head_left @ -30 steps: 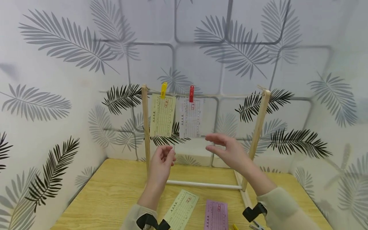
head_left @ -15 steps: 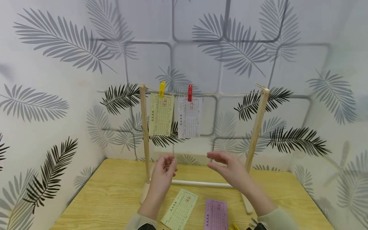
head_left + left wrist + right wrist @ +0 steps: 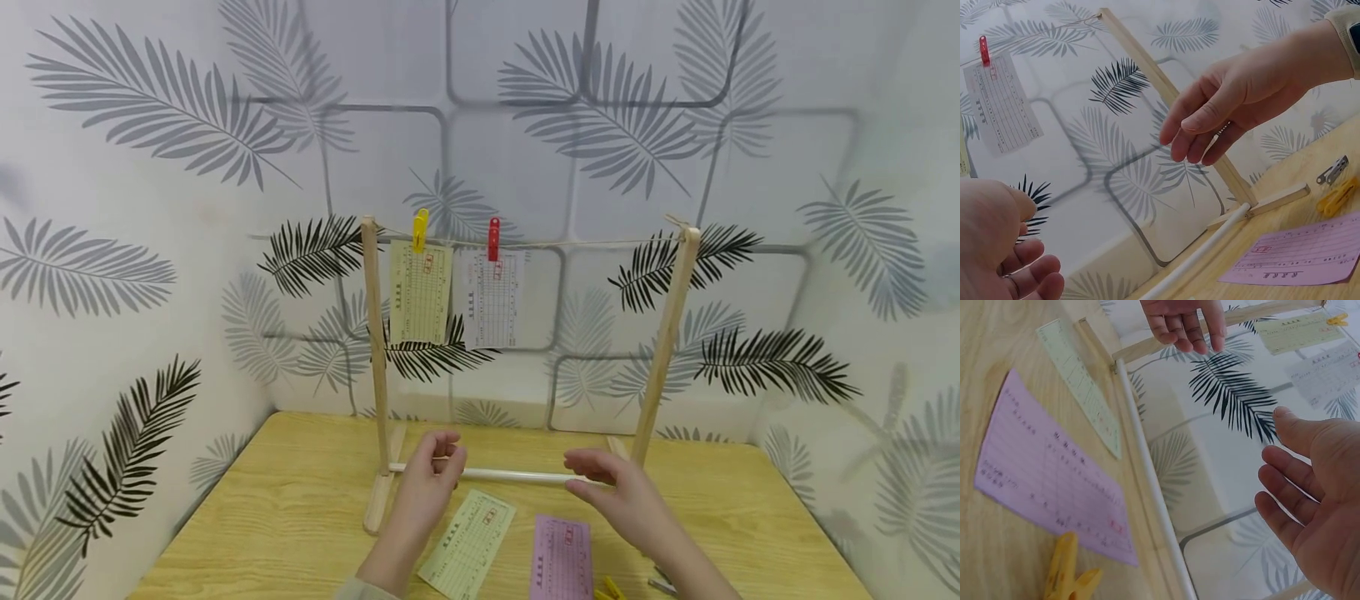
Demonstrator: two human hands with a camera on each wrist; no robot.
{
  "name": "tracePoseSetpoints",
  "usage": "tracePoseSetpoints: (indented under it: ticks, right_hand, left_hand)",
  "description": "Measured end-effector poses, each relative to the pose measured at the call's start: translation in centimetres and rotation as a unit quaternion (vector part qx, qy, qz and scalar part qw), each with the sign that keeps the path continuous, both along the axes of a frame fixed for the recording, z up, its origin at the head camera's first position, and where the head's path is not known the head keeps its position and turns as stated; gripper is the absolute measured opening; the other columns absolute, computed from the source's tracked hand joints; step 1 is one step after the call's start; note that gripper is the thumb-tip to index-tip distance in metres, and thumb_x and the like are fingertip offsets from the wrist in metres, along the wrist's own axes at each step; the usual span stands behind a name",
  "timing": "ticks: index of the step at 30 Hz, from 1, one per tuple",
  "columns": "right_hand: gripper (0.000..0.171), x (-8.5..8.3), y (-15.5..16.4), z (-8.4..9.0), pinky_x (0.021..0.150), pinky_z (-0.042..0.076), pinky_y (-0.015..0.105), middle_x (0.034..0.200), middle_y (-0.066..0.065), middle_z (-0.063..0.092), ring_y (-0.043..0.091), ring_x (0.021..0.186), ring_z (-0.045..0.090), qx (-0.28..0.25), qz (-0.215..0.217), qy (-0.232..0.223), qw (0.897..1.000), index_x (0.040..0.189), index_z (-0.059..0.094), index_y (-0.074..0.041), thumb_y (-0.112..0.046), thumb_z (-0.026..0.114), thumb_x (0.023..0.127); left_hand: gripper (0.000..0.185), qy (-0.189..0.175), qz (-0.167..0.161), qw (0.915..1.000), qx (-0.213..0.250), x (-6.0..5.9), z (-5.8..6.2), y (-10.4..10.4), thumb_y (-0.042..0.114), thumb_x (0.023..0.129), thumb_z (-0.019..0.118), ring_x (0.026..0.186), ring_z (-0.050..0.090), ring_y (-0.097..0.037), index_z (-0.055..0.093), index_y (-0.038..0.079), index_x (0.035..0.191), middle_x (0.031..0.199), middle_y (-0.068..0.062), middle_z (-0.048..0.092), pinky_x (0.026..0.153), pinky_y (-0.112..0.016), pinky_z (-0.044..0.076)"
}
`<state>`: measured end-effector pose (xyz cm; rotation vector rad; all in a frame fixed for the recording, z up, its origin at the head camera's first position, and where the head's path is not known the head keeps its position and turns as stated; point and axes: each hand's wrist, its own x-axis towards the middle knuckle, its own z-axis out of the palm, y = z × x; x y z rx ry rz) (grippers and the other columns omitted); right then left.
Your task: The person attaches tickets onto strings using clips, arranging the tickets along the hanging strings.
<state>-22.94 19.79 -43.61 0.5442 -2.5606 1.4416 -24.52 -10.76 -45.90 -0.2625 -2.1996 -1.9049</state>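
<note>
Yellow slip (image 3: 420,296) and white slip (image 3: 492,304) are already hanging, green slip (image 3: 467,547) and purple slip (image 3: 561,562) are lying unclipped on the counter (image 3: 277,508), left grip (image 3: 430,477) and right grip (image 3: 621,493) hovering loosely curled, empty.

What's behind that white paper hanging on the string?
Behind the white paper is the wall, its black leaf print peeking out below the lower edge. The part the paper covers can't be seen.

Two slips (image 3: 468,546) lie before the rod (image 3: 517,477).
</note>
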Motion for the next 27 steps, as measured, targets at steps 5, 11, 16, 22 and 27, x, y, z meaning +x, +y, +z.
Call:
tracePoseSetpoints:
  ticks: [5, 11, 16, 22, 27]
  right_hand:
    - [0.032, 0.6, 1.2, -1.5, 0.097, 0.059, 0.034, 0.127, 0.008, 0.077, 0.027, 0.115, 0.073, 0.001, 0.003, -0.006, 1.000, 0.133, 0.075, -0.006, -0.016, 0.081, 0.103]
    - [0.031, 1.4, 2.7, -3.1, 0.092, 0.060, 0.030, 0.126, 0.010, 0.076, 0.017, 0.108, 0.073, 0.003, 0.018, -0.031, 0.999, 0.131, 0.075, -0.004, -0.018, 0.080, 0.104]
    - [0.032, 1.8, 3.5, -4.1, 0.090, 0.059, 0.027, 0.126, 0.014, 0.076, 0.015, 0.104, 0.073, 0.008, 0.006, -0.074, 0.997, 0.132, 0.074, -0.003, -0.018, 0.079, 0.104]
    - [0.033, 1.9, 4.0, -4.9, 0.091, 0.059, 0.027, 0.128, 0.015, 0.076, 0.016, 0.105, 0.073, 0.010, 0.003, -0.094, 0.996, 0.133, 0.073, -0.001, -0.017, 0.079, 0.104]
    - [0.035, 2.3, 4.5, -5.6, 0.088, 0.059, 0.026, 0.128, 0.018, 0.074, 0.017, 0.103, 0.071, -0.010, 0.015, -0.123, 0.992, 0.134, 0.071, 0.005, -0.013, 0.078, 0.104]
  left_hand:
    - [0.030, -0.020, -0.006, 0.9997, -0.011, 0.4, -1.2, -0.2, 0.019, 0.113, 0.067, 0.098, 0.063, -0.020, 0.063, 0.001, 0.137, 0.120, -0.012, 0.063, 0.079, -0.029, 0.057]
    - [0.028, -0.027, -0.002, 0.9988, -0.040, 0.6, -2.6, -0.2, 0.018, 0.112, 0.068, 0.099, 0.062, -0.020, 0.064, 0.002, 0.135, 0.117, -0.009, 0.065, 0.081, -0.030, 0.055]
    - [0.033, -0.040, -0.003, 0.9975, -0.058, 0.6, -3.6, -0.5, 0.023, 0.111, 0.069, 0.100, 0.061, -0.019, 0.065, 0.002, 0.137, 0.117, -0.007, 0.066, 0.085, -0.035, 0.053]
    - [0.033, -0.035, 0.000, 0.9968, -0.071, 0.3, -4.6, -0.5, 0.022, 0.110, 0.071, 0.097, 0.061, -0.018, 0.066, -0.001, 0.134, 0.112, -0.006, 0.067, 0.084, -0.033, 0.052]
    - [0.030, -0.015, 0.010, 0.9945, -0.103, 0.3, -5.5, -0.4, 0.018, 0.109, 0.072, 0.093, 0.061, -0.016, 0.067, -0.001, 0.131, 0.106, -0.003, 0.067, 0.082, -0.031, 0.053]
